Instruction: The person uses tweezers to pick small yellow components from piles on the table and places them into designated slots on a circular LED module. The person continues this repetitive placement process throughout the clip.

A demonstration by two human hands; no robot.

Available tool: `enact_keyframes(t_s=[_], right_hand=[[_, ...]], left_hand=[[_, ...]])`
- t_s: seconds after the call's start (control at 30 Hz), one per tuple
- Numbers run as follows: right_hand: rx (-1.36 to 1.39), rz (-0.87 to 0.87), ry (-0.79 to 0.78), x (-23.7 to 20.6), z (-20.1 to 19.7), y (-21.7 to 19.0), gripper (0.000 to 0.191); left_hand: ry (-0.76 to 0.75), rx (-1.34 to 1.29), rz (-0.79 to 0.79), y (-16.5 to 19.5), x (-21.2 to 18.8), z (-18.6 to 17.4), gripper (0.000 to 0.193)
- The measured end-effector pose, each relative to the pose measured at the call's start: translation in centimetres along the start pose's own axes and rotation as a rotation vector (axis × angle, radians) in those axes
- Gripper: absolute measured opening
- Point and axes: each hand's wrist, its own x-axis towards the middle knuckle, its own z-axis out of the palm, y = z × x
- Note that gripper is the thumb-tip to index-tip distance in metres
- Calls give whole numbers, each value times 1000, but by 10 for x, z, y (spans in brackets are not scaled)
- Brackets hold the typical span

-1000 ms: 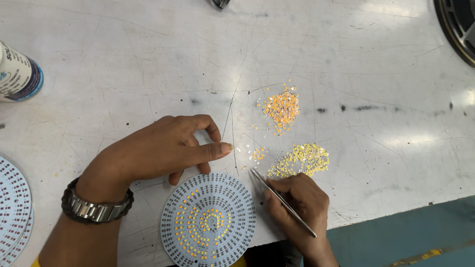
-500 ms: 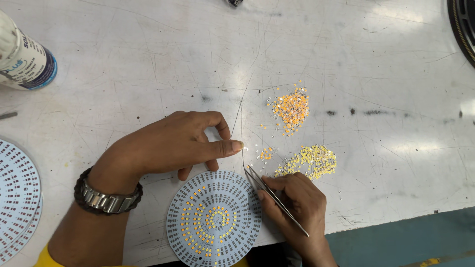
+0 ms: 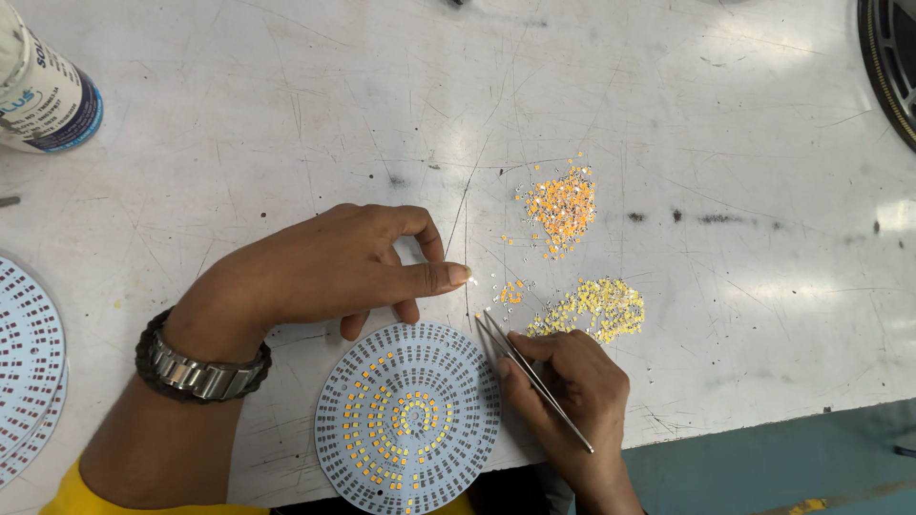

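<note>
A round white circuit board (image 3: 408, 420) with a spiral of small yellow chips lies at the near table edge. My left hand (image 3: 334, 267), with a metal watch on the wrist, rests on the table just above the board, fingers curled and the forefinger stretched to the right, holding nothing. My right hand (image 3: 572, 381) grips thin metal tweezers (image 3: 530, 374); their tips lie at the board's upper right rim, near a few loose chips (image 3: 510, 293). A pile of orange chips (image 3: 563, 205) and a pile of pale yellow chips (image 3: 596, 307) lie beyond the hands.
A stack of round white boards (image 3: 24, 372) sits at the left edge. A white and blue can (image 3: 43, 91) stands at the far left. A dark round object (image 3: 887, 67) shows at the top right corner. The scratched white table (image 3: 286, 124) ends near me.
The view has shifted slightly. My right hand has brought the tweezers a little up and left, toward the loose chips. My left hand has stayed above the board.
</note>
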Motion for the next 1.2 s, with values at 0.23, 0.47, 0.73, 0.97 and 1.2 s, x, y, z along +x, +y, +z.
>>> enact_keyframes(t_s=[0.23, 0.47, 0.73, 0.97, 1.2], right_hand=[[31, 25, 41, -1, 1, -3, 20], [11, -4, 6, -2, 0, -2, 22], [146, -8, 59, -27, 12, -16, 12], [18, -357, -35, -30, 36, -39, 17], [64, -295, -80, -30, 34, -40, 17]], left_hand=[[0, 8, -11, 1, -1, -2, 60], [11, -7, 3, 3, -4, -2, 63], [20, -48, 92, -6, -6, -2, 60], [29, -66, 169, -17, -3, 0, 61], [26, -79, 198, -22, -1, 1, 62]])
